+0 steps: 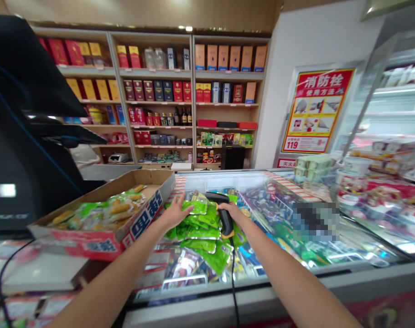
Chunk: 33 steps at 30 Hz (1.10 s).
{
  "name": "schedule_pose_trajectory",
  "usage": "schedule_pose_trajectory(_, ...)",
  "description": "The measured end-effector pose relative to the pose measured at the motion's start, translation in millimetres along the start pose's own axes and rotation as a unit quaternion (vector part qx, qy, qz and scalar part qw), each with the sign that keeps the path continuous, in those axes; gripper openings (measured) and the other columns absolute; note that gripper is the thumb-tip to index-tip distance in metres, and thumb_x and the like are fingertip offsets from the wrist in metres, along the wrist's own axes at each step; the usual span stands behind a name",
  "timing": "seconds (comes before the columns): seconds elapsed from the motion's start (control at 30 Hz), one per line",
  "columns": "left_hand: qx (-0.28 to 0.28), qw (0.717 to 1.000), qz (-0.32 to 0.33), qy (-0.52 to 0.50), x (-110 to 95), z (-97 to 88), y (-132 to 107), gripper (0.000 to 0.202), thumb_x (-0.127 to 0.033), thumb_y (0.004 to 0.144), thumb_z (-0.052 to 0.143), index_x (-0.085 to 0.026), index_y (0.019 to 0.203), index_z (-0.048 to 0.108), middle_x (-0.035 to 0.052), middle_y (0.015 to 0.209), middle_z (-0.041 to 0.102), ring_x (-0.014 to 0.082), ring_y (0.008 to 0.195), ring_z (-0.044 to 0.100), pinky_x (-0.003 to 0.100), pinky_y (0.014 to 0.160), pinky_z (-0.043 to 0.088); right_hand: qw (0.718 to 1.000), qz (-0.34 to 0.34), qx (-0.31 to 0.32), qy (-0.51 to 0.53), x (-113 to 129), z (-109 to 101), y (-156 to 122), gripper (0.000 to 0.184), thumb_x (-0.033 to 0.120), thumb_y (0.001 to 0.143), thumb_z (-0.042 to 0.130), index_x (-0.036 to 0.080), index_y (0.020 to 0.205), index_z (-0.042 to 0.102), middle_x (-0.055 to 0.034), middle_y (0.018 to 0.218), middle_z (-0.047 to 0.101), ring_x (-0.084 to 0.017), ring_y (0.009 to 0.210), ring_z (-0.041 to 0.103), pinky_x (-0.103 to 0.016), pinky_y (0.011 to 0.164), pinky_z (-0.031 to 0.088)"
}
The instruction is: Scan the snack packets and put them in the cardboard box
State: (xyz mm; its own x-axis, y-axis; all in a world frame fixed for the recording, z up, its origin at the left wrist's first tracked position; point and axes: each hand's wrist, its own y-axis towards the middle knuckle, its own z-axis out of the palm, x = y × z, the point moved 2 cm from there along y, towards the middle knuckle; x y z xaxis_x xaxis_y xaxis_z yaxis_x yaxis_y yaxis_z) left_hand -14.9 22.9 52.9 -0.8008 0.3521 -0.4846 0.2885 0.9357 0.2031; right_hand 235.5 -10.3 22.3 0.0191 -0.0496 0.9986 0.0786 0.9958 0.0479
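Bright green snack packets (200, 225) lie heaped on the glass top of a chest freezer (180, 280). My left hand (177, 212), fingers spread, is at the left side of this heap; whether it presses on a packet I cannot make out. A black and yellow barcode scanner (225, 221) is in my right hand (230, 210), tilted over the heap's right side. From its handle a black cable (233, 278) runs down past the freezer's front edge.
Left of the heap stands an open cardboard box (159, 189) with packaged food in it. A dark checkout terminal (19, 136) rises beyond the box. On the right are green cartons (312, 166) and stacked tubs (353, 180). Shelves of boxed goods (168, 91) line the back wall.
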Motion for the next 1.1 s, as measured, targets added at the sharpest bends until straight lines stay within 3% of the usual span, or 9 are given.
schedule_pose_trajectory(0.13,-0.001,0.992,0.102,0.080,-35.2,2.4,-70.1,0.104,-0.076,0.065,0.060,-0.028,0.152,0.029,0.0161,0.160,0.017,0.0438,0.146,0.009,0.069,0.111,0.002,0.999,0.006,-0.039,0.007,14.5,-20.9,-11.7,0.018,0.031,0.059,0.068,0.014,0.064,0.066,-0.0039,0.054,0.065,-0.015,0.048,0.057,-0.026,0.048,0.043)
schedule_pose_trajectory(0.23,0.040,0.982,0.165,0.084,-68.9,25.1,-108.7,0.117,-0.080,0.052,0.064,-0.030,0.152,0.028,0.0150,0.160,0.017,0.0491,0.145,0.000,0.073,0.106,-0.011,0.994,0.016,-0.106,0.035,21.0,-44.7,-10.3,0.018,0.032,0.061,0.069,0.015,0.065,0.065,-0.0040,0.053,0.065,-0.014,0.046,0.055,-0.025,0.046,0.043)
schedule_pose_trajectory(0.3,0.052,0.976,0.192,0.083,-87.2,41.8,-118.5,0.117,-0.080,0.052,0.065,-0.031,0.152,0.028,0.0141,0.161,0.016,0.0503,0.144,-0.002,0.073,0.105,-0.015,0.991,0.017,-0.127,0.041,20.8,-54.2,-3.9,0.018,0.033,0.065,0.066,0.015,0.065,0.063,-0.0028,0.051,0.063,-0.013,0.045,0.054,-0.024,0.045,0.042)
schedule_pose_trajectory(0.4,0.059,0.974,0.191,0.103,-99.1,58.1,-112.4,0.107,-0.074,0.058,0.066,-0.031,0.150,0.033,0.0147,0.160,0.017,0.0509,0.144,-0.003,0.075,0.104,-0.014,0.990,0.037,-0.130,0.037,13.2,-54.9,9.9,0.018,0.033,0.067,0.063,0.015,0.063,0.061,-0.0022,0.049,0.060,-0.012,0.041,0.052,-0.024,0.043,0.041)
schedule_pose_trajectory(0.57,0.049,0.967,0.207,0.140,-88.7,64.8,-89.4,0.079,-0.063,0.078,0.052,-0.029,0.148,0.037,0.0125,0.160,0.021,0.0440,0.147,0.007,0.077,0.106,-0.003,0.994,0.077,-0.074,0.023,-2.2,-38.7,26.9,0.015,0.029,0.069,0.060,0.015,0.063,0.062,-0.0023,0.047,0.060,-0.011,0.037,0.048,-0.022,0.040,0.037)
schedule_pose_trajectory(0.73,0.013,0.970,0.216,0.115,-79.1,74.6,-74.9,0.065,-0.049,0.082,0.057,-0.027,0.142,0.045,0.0087,0.154,0.038,0.0340,0.145,0.023,0.066,0.115,0.006,0.995,0.091,-0.022,0.027,-9.6,-26.2,28.4,0.014,0.026,0.068,0.058,0.014,0.065,0.063,-0.0040,0.050,0.062,-0.012,0.042,0.052,-0.021,0.043,0.040)
schedule_pose_trajectory(0.87,-0.011,0.974,0.211,0.082,-77.5,81.4,-72.8,0.057,-0.045,0.083,0.060,-0.027,0.136,0.052,0.0072,0.149,0.045,0.0329,0.144,0.027,0.066,0.115,0.006,0.996,0.084,-0.014,0.037,-7.3,-23.2,22.7,0.014,0.026,0.067,0.059,0.014,0.063,0.063,-0.0047,0.051,0.063,-0.012,0.042,0.052,-0.022,0.042,0.039)
schedule_pose_trajectory(0.97,-0.012,0.975,0.219,0.046,-76.8,72.5,-74.6,0.060,-0.050,0.082,0.061,-0.024,0.135,0.051,0.0105,0.148,0.046,0.0342,0.141,0.032,0.067,0.114,0.012,0.997,0.059,-0.032,0.048,5.5,-27.1,17.7,0.012,0.024,0.065,0.061,0.013,0.063,0.064,-0.0045,0.050,0.062,-0.012,0.041,0.051,-0.022,0.041,0.039)
schedule_pose_trajectory(1.1,-0.089,0.973,0.212,-0.027,-71.5,27.8,-58.7,0.044,-0.045,0.090,0.048,-0.020,0.124,0.060,0.0128,0.134,0.060,0.0279,0.126,0.052,0.051,0.110,0.034,0.994,-0.002,-0.066,0.083,36.9,-30.3,9.8,0.013,0.026,0.069,0.061,0.014,0.071,0.066,-0.0047,0.063,0.069,-0.013,0.050,0.058,-0.022,0.048,0.045)
